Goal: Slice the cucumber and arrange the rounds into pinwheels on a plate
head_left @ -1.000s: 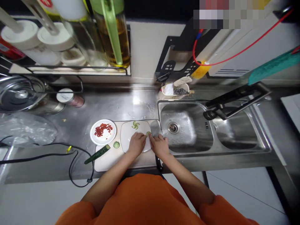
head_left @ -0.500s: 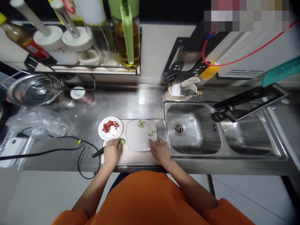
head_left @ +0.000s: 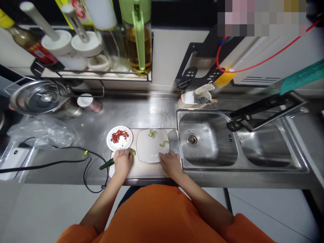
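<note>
Left hand (head_left: 123,162): fingers bent and close together, tips at the cut slices (head_left: 133,152), which show just to their right. Whether they pinch a slice cannot be told; the grip is hidden from above. Cucumber (head_left: 106,164) pokes out left of these fingers, its other end under the hand. Round dish (head_left: 118,147) of red pieces (head_left: 116,136) lies just beyond the fingertips, so lift rather than sweep.

Right hand (head_left: 171,164): fingers a little apart, foremost tip over the near right part of the square plate (head_left: 149,155). Contact unclear. Knife blade (head_left: 174,140) lies just beyond the other fingers; keep them clear of its edge.

Step, as I judge it: separating slices for the square plate. Curled green cluster (head_left: 152,133) sits beyond and left of the right fingers; a looser green curve (head_left: 164,143) is nearer, just ahead of them.

Handling: likely wet, thin, clinging. Roll one slice off with thumb and forefinger, pinch lightly at the rind, leave the rest stacked on the cutting board (head_left: 146,172). Steady the plate at its rim only; a nudge could disturb both green groups.
</note>
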Tool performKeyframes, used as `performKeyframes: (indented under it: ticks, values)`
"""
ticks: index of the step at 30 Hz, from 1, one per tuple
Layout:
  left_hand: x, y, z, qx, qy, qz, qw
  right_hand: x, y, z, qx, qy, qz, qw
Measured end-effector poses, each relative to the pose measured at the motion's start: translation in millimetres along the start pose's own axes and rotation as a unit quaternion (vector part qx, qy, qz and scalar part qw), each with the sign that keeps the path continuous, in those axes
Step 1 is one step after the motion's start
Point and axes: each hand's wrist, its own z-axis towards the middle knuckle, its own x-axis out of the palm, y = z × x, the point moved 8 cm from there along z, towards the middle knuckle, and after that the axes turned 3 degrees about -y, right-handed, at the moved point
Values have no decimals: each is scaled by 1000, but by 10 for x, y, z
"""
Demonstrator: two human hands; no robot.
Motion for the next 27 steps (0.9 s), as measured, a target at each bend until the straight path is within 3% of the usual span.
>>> performKeyframes:
  ticks: [6, 10, 13, 18, 22, 25, 27]
  values:
    - [-57, 21, 3, -19, 65, -124, 990, -5, 151, 92, -51, -39, 91, 994]
    - [-143, -153, 9, 2, 104, -255, 961, -61, 288, 179, -102, -93, 196, 971]
    - [-133, -369, 36, 9, 137, -321, 937, -100, 278, 231, -78, -117, 279, 950]
    - [54, -636, 95, -34, 207, -419, 884, -149, 124, 240, -4, -112, 338, 934]
    - [301, -701, 36, -162, 275, -492, 810, -234, -39, 186, 34, -121, 349, 929]
    - [520, -822, -138, -264, 365, -529, 719, -272, -126, 129, 47, -130, 358, 923]
    - [616, -936, -213, -297, 402, -561, 660, -275, -163, 87, 51, -133, 359, 922]
